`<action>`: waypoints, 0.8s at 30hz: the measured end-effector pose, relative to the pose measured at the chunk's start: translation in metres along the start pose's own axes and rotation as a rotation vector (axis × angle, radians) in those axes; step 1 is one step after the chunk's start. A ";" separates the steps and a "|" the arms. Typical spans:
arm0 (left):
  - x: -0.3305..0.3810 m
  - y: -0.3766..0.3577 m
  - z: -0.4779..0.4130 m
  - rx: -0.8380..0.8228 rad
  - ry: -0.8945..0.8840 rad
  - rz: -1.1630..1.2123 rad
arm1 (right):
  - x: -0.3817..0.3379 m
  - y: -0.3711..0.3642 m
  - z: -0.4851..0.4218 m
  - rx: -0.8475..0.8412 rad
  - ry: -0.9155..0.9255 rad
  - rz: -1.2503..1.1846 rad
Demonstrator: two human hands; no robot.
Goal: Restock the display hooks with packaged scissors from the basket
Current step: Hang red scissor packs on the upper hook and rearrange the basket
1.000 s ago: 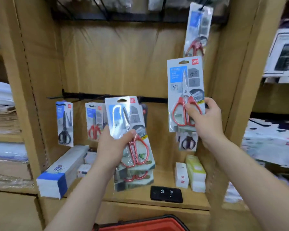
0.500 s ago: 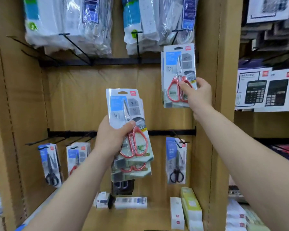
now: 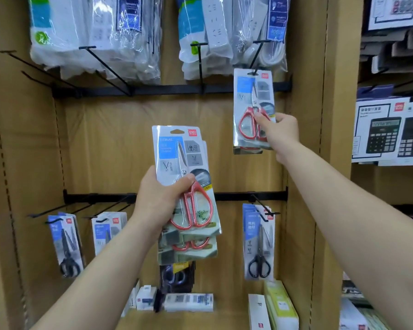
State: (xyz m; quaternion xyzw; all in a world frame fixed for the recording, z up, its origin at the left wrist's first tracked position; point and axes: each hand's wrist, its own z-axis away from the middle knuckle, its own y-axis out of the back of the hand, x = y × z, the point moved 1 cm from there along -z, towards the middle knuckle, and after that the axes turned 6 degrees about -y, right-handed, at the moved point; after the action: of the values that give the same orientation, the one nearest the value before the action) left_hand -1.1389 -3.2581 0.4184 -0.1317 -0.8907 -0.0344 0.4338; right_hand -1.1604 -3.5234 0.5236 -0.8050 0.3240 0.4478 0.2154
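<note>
A shop display of brown board is seen from the front, with black hooks on two rails; the hanging step of the restocking appears to be in hand. High on the right, a pack of red-handled scissors (image 3: 248, 96) is held by the right hand (image 3: 280, 132), its fingers pinched on the pack's lower part, over the handles; the pack's hang hole is met by a hook (image 3: 258, 55) of the upper rail (image 3: 167, 89), and appears already threaded on it (a second pack seems to hang just behind). Lower and nearer the middle, a stack of scissor packs (image 3: 177, 158) is gripped by the left hand (image 3: 157, 201), fingers curled behind and thumb pressed across the front; the basket is not in view. On the lower rail, packs of black-handled scissors (image 3: 259, 244) are hung; bagged power strips (image 3: 100, 32) are hung above.

By judgement, the pack would next be slid back along the hook and let go; a fresh pack would then be drawn from the stack, its small hole to be lined up with the hook's tip.
</note>
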 end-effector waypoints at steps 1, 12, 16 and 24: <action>-0.002 0.001 0.002 0.000 0.000 0.004 | 0.006 -0.002 -0.001 0.009 -0.022 0.036; -0.034 0.003 0.038 0.025 0.083 0.118 | 0.086 -0.027 0.200 -0.602 -0.260 0.016; -0.044 0.006 0.057 0.050 0.114 0.140 | 0.096 -0.044 0.242 -0.505 -0.176 -0.079; -0.044 0.030 0.080 0.180 0.205 0.166 | 0.110 -0.062 0.281 -0.320 -0.138 -0.166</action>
State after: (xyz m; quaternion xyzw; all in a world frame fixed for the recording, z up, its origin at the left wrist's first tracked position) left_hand -1.1659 -3.2240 0.3327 -0.1614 -0.8273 0.0682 0.5338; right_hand -1.2370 -3.3377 0.2908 -0.8203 0.1657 0.5286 0.1426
